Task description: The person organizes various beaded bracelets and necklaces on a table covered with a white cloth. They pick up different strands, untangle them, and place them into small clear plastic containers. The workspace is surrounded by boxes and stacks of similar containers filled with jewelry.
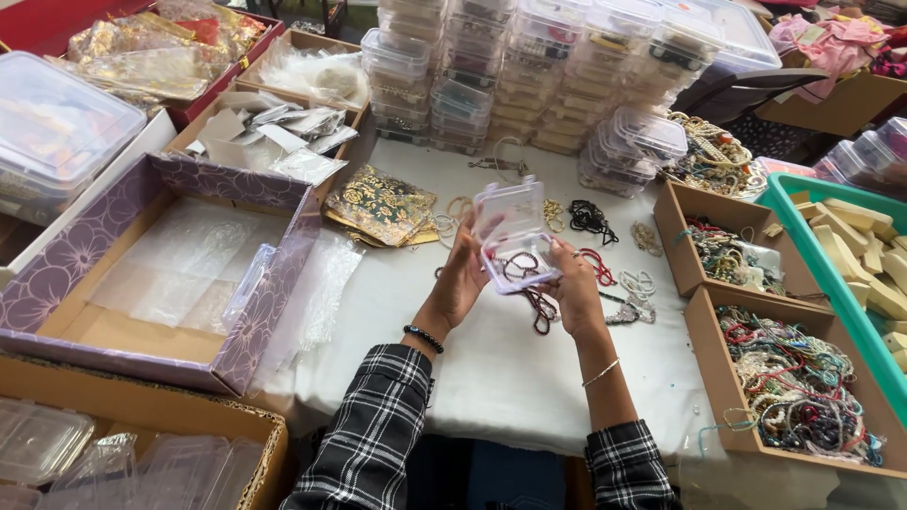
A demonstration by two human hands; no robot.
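**Small clear box held open over the bench**

Head view: A small clear plastic box (515,236) with its hinged lid raised is held above the white-covered bench (491,368), between the two hands. The left hand (463,274) is closed around the box's left side, fingers curled on the lid edge and base. The right hand (574,288) is closed on the box's right lower corner, and a dark red bead bracelet (540,307) hangs down from the box between the hands; which fingers pinch it cannot be told.

Just behind the box, loose bracelets (590,219) lie scattered on the bench, beside a pile of gold-patterned pouches (383,203). Farther back, stacks of clear lidded boxes (529,66) are lined up in several columns; an exact count cannot be made. To the left, one purple flowered carton (66,255) lined with clear bags is seen, with a brown carton of empty clear boxes (123,453) in front of it. To the right, two brown cardboard trays (704,349) of beaded bracelets are set one behind the other, next to one green basket (812,255) holding pale blocks. Nothing is seen between the hands and the box.
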